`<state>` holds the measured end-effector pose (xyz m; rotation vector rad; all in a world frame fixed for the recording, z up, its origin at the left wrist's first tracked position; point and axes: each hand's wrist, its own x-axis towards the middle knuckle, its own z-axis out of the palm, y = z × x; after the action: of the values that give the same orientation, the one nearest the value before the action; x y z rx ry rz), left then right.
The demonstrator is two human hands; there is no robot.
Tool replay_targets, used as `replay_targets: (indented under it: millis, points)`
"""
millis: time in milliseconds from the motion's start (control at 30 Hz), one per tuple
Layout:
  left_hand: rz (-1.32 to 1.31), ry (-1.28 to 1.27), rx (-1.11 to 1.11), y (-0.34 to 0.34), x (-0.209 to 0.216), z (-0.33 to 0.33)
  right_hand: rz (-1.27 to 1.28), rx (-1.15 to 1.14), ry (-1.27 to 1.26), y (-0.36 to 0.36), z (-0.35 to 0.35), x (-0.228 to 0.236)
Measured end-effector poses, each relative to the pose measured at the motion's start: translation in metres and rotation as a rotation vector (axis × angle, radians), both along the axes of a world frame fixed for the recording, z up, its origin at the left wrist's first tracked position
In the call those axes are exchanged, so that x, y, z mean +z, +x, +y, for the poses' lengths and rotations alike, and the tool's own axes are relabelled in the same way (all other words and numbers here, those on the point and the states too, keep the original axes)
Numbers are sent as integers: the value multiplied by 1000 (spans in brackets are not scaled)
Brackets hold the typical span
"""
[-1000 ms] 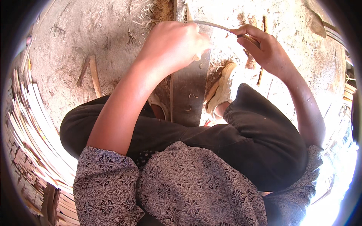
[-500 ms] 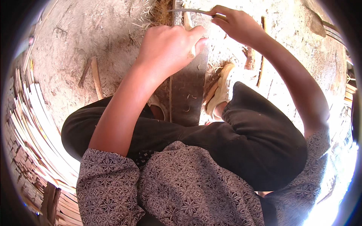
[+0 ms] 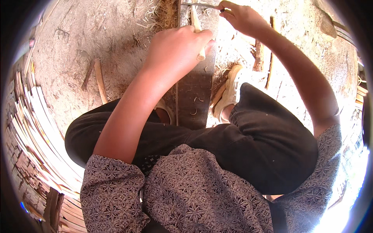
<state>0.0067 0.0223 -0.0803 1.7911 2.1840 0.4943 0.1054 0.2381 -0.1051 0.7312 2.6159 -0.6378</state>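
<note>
our left hand [image 3: 176,48] is clenched on a pale wooden handle [image 3: 197,33] over the dark plank [image 3: 196,93], and our right hand [image 3: 241,17] pinches a thin grey strip [image 3: 198,5] far up by the frame's edge. stacked bamboo slats [image 3: 35,128] crowd the left; bare dirt ground [image 3: 77,42] far left.

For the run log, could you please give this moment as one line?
left hand: shut on wooden handle | right hand: pinching thin strip | below: dark plank
</note>
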Motion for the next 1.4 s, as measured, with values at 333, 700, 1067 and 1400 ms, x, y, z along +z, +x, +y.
replay_targets:
  millis: [333,700,1067,1400]
  points:
    - [-77,142,104,3,-10,-9,231,-10,-314,77,-22,41]
    - [-85,51,87,10,-6,2,-29,-56,-77,6,-5,1]
    - [-96,101,56,3,-10,-2,419,121,-227,73,-18,21]
    - [-156,81,117,9,-7,-4,-79,-104,-106,-3,2,10]
